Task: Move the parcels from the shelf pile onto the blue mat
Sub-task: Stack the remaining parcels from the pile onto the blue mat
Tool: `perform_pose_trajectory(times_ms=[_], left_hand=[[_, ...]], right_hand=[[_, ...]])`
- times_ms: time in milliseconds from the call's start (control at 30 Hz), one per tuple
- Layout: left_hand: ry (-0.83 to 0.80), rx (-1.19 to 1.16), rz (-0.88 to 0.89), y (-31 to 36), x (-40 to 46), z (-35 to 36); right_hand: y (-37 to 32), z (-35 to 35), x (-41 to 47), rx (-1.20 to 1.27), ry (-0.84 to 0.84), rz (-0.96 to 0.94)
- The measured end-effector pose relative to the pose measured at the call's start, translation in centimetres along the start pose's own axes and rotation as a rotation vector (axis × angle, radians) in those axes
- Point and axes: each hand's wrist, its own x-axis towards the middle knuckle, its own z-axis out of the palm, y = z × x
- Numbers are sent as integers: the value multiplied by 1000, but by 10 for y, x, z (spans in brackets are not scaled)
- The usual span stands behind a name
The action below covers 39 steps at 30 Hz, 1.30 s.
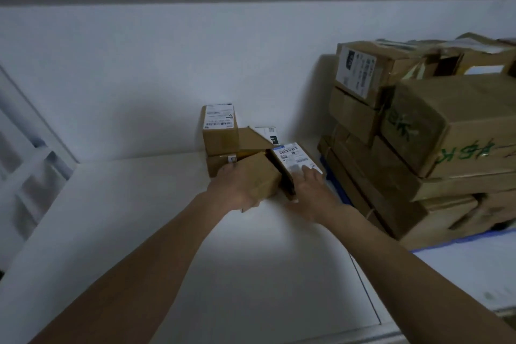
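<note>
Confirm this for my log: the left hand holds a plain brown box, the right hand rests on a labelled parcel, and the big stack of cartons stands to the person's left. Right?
Not quite. The head view shows the big stack of cartons on the person's right, not left. The rest holds: the left hand holds the plain brown box, and the right hand rests on the labelled parcel.

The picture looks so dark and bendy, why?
Head view: dim light, with a soft shadow on the wall behind the small boxes; the wide lens curves the shelf edges; the big stack and right hand look slightly blurred.
</note>
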Motion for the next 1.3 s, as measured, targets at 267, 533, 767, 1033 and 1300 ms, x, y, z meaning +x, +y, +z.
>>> perform_pose_trajectory(times_ms=[267,533,767,1033,1300], left_hand=[[37,64,26,18,31,13],[35,31,38,19,42,29],[134,-251,115,34,36,27],[32,-866,107,56,27,23],[-174,-1177,69,52,7,22]], right_hand=[[16,-6,47,82,28,193],[25,2,64,267,41,293],[26,5,38,448,121,273],[9,1,-11,658,311,211],[3,-7,-56,611,307,158]])
